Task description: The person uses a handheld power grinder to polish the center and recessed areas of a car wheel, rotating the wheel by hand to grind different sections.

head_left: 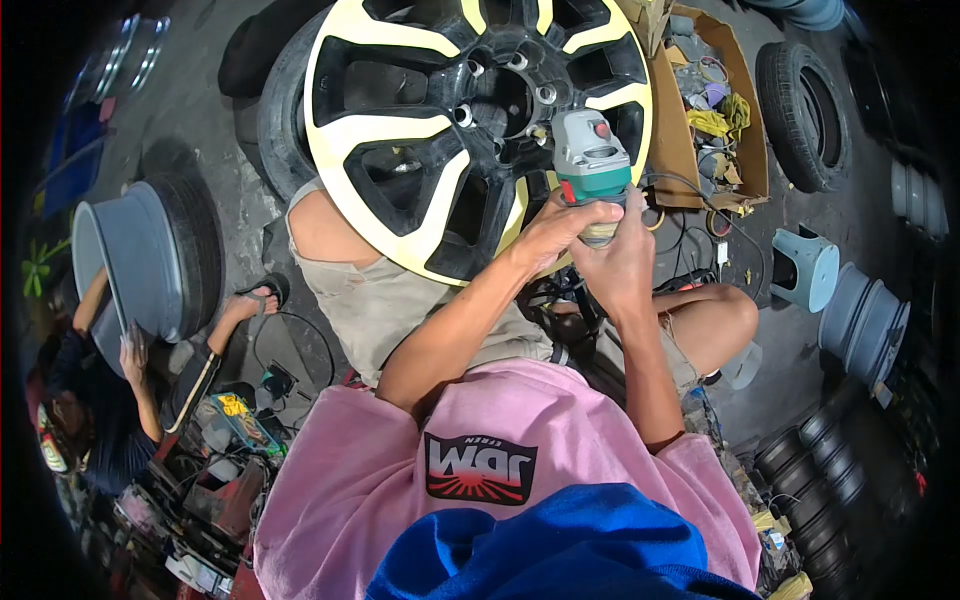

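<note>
My left hand (556, 232) and my right hand (618, 252) are both closed around the body of a green and grey angle grinder (598, 160). The grinder's grey head, with a red button, is over the lower right part of a large alloy wheel (392, 134). Pale yellow covers the wheel's rim and spoke faces, while its recesses are black. Whatever is fitted under the grinder's head is hidden, so I cannot tell if it touches the wheel. Beneath the wheel, at its left side, a tyre (282, 118) shows partly.
A cardboard box (670, 150) of rags and discs stands right of the wheel. Farther right are a tyre (806, 112), a pale blue stool (806, 268) and grey rims (862, 322). At left, another person (105, 400) handles a grey rim (140, 262). A cable (745, 225) runs nearby.
</note>
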A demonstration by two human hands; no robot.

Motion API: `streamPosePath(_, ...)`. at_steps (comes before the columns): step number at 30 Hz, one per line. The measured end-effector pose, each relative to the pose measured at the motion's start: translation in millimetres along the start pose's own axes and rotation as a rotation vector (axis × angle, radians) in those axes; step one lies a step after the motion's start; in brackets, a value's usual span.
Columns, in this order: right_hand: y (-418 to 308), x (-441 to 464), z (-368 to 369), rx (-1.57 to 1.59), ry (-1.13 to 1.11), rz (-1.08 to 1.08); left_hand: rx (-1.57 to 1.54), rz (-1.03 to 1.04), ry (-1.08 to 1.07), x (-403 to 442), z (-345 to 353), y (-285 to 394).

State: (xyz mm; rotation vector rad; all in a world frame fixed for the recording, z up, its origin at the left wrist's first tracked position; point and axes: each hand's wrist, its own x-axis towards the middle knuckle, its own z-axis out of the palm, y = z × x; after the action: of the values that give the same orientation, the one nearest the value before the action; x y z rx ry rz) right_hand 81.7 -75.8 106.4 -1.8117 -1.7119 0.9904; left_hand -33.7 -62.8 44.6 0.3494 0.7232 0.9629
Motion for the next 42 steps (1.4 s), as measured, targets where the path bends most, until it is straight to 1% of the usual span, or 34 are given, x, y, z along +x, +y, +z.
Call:
streamPosePath(2, -3, -1, 3, -0.097, 0.021, -0.047, -0.017, 0.007, 0.008, -1, -3, -2)
streamPosePath(3, -6, 0, 4, -0.096, 0.022, -0.051, -0.037, -0.008, 0.010, -2, -3, -1)
streamPosePath(5, -13, 1, 4, -0.120, -0.007, 0.010, -0.059, -0.016, 0.013, -2, -4, 1)
streamPosePath(6, -14, 2, 4, -0.123, -0.007, 0.003, -0.033, -0.035, 0.025, -1, -4, 3)
streamPosePath(8, -14, 5, 1, -0.038, -0.052, 0.095, -0.011, -0.048, 0.037, -1, -1, 5)
streamPosePath(9, -12, 4, -2, -0.042, -0.052, 0.091, 0.007, -0.050, 0.032, -1, 4, 9)
streamPosePath(11, -3, 2, -9, 0.092, -0.050, 0.099, 0.020, -0.051, 0.021, 1, 12, 6)
streamPosePath(13, 4, -9, -16, 0.079, -0.048, 0.131, 0.070, -0.066, -0.044, 3, 19, -1)
streamPosePath(15, 11, -23, -20, -0.006, 0.069, 0.035, 0.100, -0.034, -0.052, -4, 30, -3)
streamPosePath(16, -6, -31, -29, 0.123, 0.034, 0.110, 0.124, 0.042, -0.115, -9, 37, 1)
streamPosePath(17, -4, -35, -29, 0.122, 0.032, 0.112, 0.148, 0.117, -0.179, -13, 41, 1)
streamPosePath(18, 0, -39, -31, 0.183, 0.065, 0.041, 0.163, 0.152, -0.195, -13, 44, -1)
streamPosePath(19, 3, -41, -33, 0.244, 0.099, -0.030, 0.163, 0.152, -0.196, -15, 45, -2)
streamPosePath(20, 3, -44, -38, 0.206, 0.072, -0.001, 0.203, 0.135, -0.226, -17, 46, -2)
streamPosePath(22, 2, -45, -35, 0.234, 0.088, -0.040, 0.301, 0.111, -0.267, -21, 45, 4)
streamPosePath(24, 2, -45, -31, 0.266, 0.091, -0.081, 0.297, 0.152, -0.235, -29, 46, 6)
streamPosePath(27, -2, -47, -25, 0.232, 0.062, -0.052, 0.307, 0.189, -0.203, -40, 37, 5)
streamPosePath(29, -14, -46, -24, 0.131, 0.017, 0.009, 0.190, 0.054, -0.159, -46, 32, 4)
streamPosePath(30, -18, -46, -22, 0.130, 0.017, 0.009, 0.181, 0.040, -0.143, -51, 31, 7)
streamPosePath(33, -25, -43, -18, 0.192, -0.013, 0.015, 0.121, 0.020, -0.114, -53, 25, 2)
streamPosePath(35, -26, -38, -16, 0.106, -0.019, -0.056, 0.119, 0.027, -0.100, -53, 20, 1)
streamPosePath(37, -28, -30, -10, 0.083, -0.045, -0.054, 0.115, 0.032, -0.090, -50, 13, 1)
streamPosePath(39, -29, -22, -4, 0.063, -0.071, -0.051, 0.057, 0.093, -0.006, -46, 5, 3)
streamPosePath(41, -31, -17, 3, 0.015, -0.077, -0.046, 0.029, 0.085, 0.000, -46, -1, 5)
streamPosePath(42, -34, -14, 5, 0.017, -0.089, -0.041, 0.004, 0.047, 0.001, -44, -6, 6)
